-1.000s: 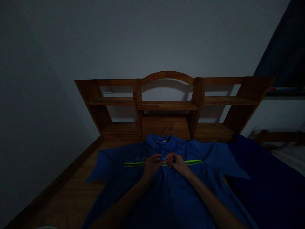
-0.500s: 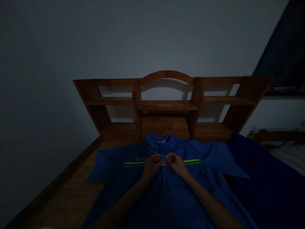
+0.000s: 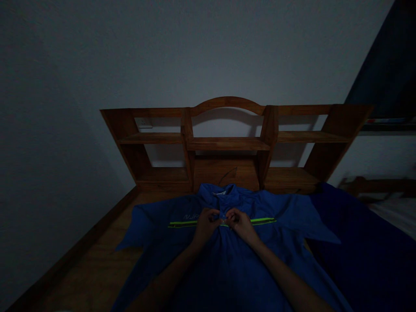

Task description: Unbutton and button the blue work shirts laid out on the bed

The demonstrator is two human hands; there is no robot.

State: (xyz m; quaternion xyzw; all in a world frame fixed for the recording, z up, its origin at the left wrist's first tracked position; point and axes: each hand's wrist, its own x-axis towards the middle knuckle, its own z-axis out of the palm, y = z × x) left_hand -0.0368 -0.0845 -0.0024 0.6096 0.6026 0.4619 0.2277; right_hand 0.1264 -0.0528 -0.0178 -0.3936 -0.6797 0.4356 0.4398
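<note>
A blue short-sleeved polo shirt [image 3: 227, 268] lies front side up, its collar [image 3: 224, 190] pointing away from me. Yellow-green stripes cross its chest, and pale lettering shows on the left side. Both my hands meet at the front placket, just below the collar. My left hand [image 3: 207, 222] pinches the placket's left edge between thumb and forefinger. Close beside it, my right hand [image 3: 238, 220] is closed on the opposite edge. A small pale spot shows between the fingertips; the dim light keeps me from telling whether it is a button.
Behind the shirt stands a wooden shelf unit [image 3: 228, 143] against the pale wall. Dark blue cloth [image 3: 367, 260] lies at the right, beside the shirt's sleeve. Bare wooden surface [image 3: 94, 268] shows at the left, along the wall. A thin cord [image 3: 227, 173] hangs behind the collar.
My fingers have shifted slightly at the placket, with the left fingers a little more bent and parted. Both hands stay at the same place on the polo shirt.
</note>
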